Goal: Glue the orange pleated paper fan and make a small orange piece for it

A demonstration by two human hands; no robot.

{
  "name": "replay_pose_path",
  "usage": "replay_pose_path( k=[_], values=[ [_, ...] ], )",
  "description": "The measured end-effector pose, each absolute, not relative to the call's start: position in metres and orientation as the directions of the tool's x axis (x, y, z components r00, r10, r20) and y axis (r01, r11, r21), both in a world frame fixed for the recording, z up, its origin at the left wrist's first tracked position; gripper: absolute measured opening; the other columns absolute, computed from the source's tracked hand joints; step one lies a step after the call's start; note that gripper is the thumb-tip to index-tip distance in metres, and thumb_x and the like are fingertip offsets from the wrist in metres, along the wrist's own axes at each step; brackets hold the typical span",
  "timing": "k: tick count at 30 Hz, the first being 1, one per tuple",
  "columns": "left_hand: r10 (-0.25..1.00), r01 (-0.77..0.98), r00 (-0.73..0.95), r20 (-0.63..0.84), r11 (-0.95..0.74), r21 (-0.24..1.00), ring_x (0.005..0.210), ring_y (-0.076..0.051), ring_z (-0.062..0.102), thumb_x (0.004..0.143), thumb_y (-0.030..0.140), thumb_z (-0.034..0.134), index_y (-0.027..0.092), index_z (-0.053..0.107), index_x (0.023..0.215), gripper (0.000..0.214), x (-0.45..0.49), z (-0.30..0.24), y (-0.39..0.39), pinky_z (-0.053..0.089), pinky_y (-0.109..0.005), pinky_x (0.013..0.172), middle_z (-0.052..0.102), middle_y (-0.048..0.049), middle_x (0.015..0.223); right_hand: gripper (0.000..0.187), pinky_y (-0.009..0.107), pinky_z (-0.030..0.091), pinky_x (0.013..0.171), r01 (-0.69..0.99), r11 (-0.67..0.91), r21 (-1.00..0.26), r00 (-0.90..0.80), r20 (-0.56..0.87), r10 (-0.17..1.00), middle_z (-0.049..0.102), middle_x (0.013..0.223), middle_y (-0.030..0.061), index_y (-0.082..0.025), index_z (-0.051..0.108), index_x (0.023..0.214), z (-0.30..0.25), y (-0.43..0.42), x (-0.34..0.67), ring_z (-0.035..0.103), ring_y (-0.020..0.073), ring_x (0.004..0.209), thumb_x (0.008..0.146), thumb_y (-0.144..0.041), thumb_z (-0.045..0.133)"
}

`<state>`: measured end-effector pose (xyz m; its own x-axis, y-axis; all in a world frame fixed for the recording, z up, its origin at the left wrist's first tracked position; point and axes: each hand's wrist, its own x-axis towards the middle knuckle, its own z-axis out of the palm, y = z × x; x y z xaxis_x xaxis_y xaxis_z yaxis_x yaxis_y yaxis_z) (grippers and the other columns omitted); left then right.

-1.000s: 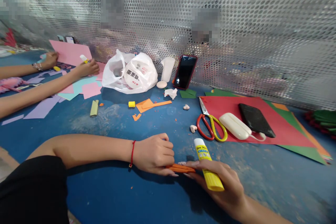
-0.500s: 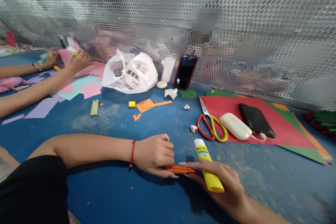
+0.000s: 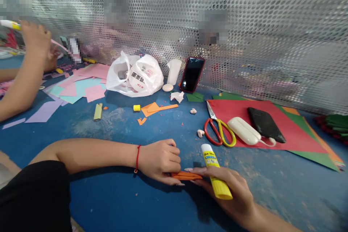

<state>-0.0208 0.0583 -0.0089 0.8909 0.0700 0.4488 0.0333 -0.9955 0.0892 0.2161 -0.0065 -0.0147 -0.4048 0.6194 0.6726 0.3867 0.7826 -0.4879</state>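
Low over the blue table, my left hand is closed on one end of a folded strip of orange paper. The other end is pinched between the thumb and a finger of my right hand. A yellow glue stick with a white end also rests in my right hand, across the fingers and tilted. Beyond my hands lie a yellow cap and flat orange paper pieces. Scissors with one red and one yellow handle lie near my right hand.
A white plastic bag and a leaning phone stand against the perforated metal panel. On red paper lie a white device and a black one. At left, another person's hand is raised near pink paper sheets.
My hands and the orange paper have hardly moved. At left, the other person's hand has lifted up and leftward, away from the pink paper.
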Motion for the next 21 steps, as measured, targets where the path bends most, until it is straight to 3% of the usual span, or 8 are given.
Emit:
replay_pose_path(
  k=[21],
  values=[
    [0.062,0.028,0.899,0.434,-0.996,0.083,0.062,-0.014,0.05,0.088,0.043,0.066,0.018,0.053,0.061,0.039,-0.0207,-0.0072,0.0581,0.036,-0.033,0.071,0.059,0.0004,0.06,0.017,0.023,0.062,0.06,0.394,0.77,-0.502,-0.396,0.664,0.635,0.08,0.084,0.0001,-0.026,0.061,0.108,-0.0131,-0.0087,0.2157,0.077,0.0164,0.067,0.092,-0.025,0.066]
  ],
)
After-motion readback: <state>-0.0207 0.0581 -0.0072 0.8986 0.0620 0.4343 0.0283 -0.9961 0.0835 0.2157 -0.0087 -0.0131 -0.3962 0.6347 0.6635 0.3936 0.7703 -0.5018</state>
